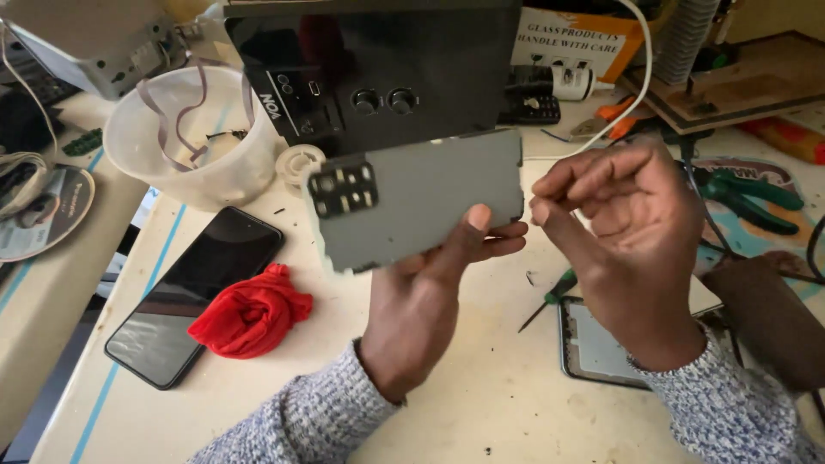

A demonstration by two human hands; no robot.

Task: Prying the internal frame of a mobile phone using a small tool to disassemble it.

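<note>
Cardboard in orange, carrying a white rectangular label (570,36) with dark print, stood at the far edge of the bench, behind and to the right of the grey phone back cover (421,199) you held up. Left of that cover sat a translucent white plastic tub (185,137) with thin ribbon cables draped over its rim and small dark bits inside; you could not have told more of its contents. A black box with two knobs (378,73) rose directly behind the cover.

Your left hand (421,301) was clamped on the cover's lower right corner, thumb on the face, fingers beneath, holding it tilted above the bench with its camera cut-outs toward the tub. Your right hand (623,228) hovered just right of the cover, fingers curled together; whether they pinched anything could not be told.

Below and left of the cover lay a dark phone (193,296) screen-up with a red cloth (251,314) touching it. Under your right wrist lay a second phone frame (593,348), a small screwdriver (550,296) beside it.
</note>
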